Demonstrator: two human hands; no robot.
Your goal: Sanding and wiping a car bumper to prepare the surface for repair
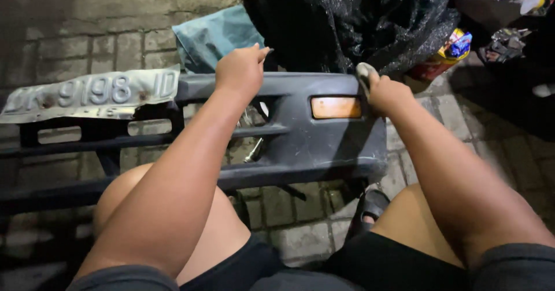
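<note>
A dark grey car bumper point(312, 146) lies across the paved ground in front of my knees, with an orange lamp point(336, 107) set in its right part. My left hand point(240, 71) rests on the bumper's top edge, fingers closed over it near a slot. My right hand point(384, 91) grips the top edge at the right end, just beside the lamp, with a small pale piece point(364, 72) pressed under the thumb. A bent, worn licence plate point(87, 94) hangs on the bumper's left part. A metal bolt or tool point(253, 150) shows through an opening.
A black plastic sheet point(347, 19) and a blue-green cloth point(214, 36) lie behind the bumper. Colourful packaging point(454, 48) and small clutter point(506, 43) sit at the upper right. Grey paving bricks point(75, 42) cover the ground. A sandal point(370, 207) is under my right knee.
</note>
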